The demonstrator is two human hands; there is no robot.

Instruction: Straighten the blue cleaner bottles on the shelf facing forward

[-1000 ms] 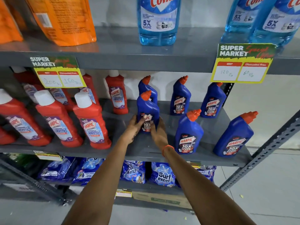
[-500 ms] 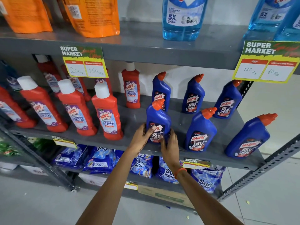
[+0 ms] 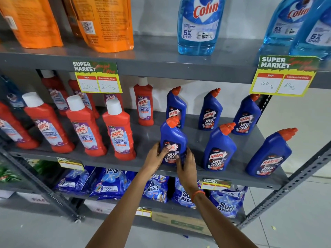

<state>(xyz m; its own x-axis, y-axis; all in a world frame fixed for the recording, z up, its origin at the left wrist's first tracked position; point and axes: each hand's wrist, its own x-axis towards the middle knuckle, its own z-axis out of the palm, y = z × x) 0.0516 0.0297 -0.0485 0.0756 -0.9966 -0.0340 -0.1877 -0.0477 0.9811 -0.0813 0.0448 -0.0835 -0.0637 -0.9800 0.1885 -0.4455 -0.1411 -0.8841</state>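
Several blue Harpic bottles with orange caps stand on the right half of the grey middle shelf. My left hand and my right hand both grip the front-left blue bottle low on its sides, with its label facing me. Two more front-row blue bottles stand to its right: one nearby and one near the shelf's right end. Three blue bottles line the back row, at left, middle and right.
Red Harpic bathroom cleaner bottles fill the left half of the same shelf. Colin glass cleaner bottles and orange pouches sit on the shelf above. Surf Excel packs lie on the shelf below. Price tags hang from the shelf edges.
Both hands have drawn the held blue bottle forward toward the shelf's front edge. My view has come closer and shifted, so the shelf looks larger.
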